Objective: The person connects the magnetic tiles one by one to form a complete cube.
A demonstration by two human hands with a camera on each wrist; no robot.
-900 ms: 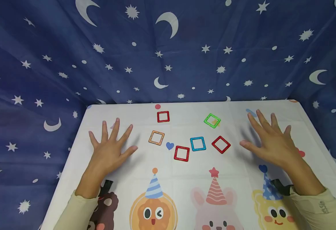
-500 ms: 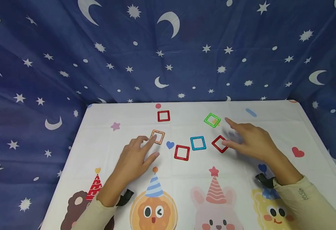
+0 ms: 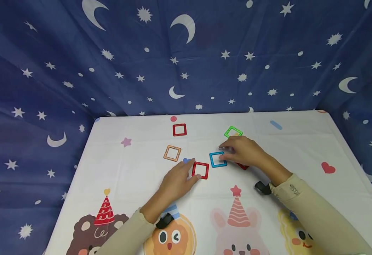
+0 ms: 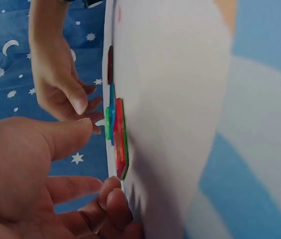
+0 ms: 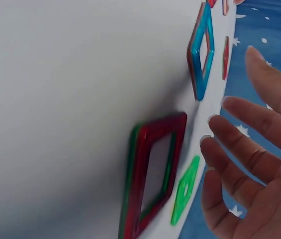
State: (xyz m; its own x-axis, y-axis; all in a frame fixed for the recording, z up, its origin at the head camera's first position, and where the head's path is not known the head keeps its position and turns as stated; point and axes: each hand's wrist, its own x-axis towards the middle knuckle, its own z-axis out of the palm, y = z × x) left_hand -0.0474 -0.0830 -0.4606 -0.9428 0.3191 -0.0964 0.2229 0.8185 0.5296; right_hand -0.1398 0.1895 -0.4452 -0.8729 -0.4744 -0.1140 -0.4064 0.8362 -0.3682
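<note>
My left hand point(image 3: 178, 179) is at the near red square magnetic tile point(image 3: 200, 170), thumb and forefinger spread at its left side. The left wrist view shows a gap between thumb and fingers, and the red tile point(image 4: 121, 139) just beyond them. Above the blue square tile point(image 3: 218, 159) is my right hand point(image 3: 244, 151), its fingers loosely bent and holding nothing. In the right wrist view the blue tile point(image 5: 201, 52) stands apart from the fingertips. That hand partly covers another red tile point(image 3: 244, 166) and the lower edge of a green tile point(image 3: 233, 131).
An orange tile point(image 3: 172, 153) and a further red tile point(image 3: 179, 129) lie flat toward the back left. The white tablecloth point(image 3: 135, 170) carries printed cartoon figures along its near side. A blue curtain point(image 3: 160, 63) with moons and stars rises behind the table.
Both hands have come inward from the table's sides. The left passed the orange tile and reached the near red one; the right moved left over the blue tile. The tiles lie as before.
</note>
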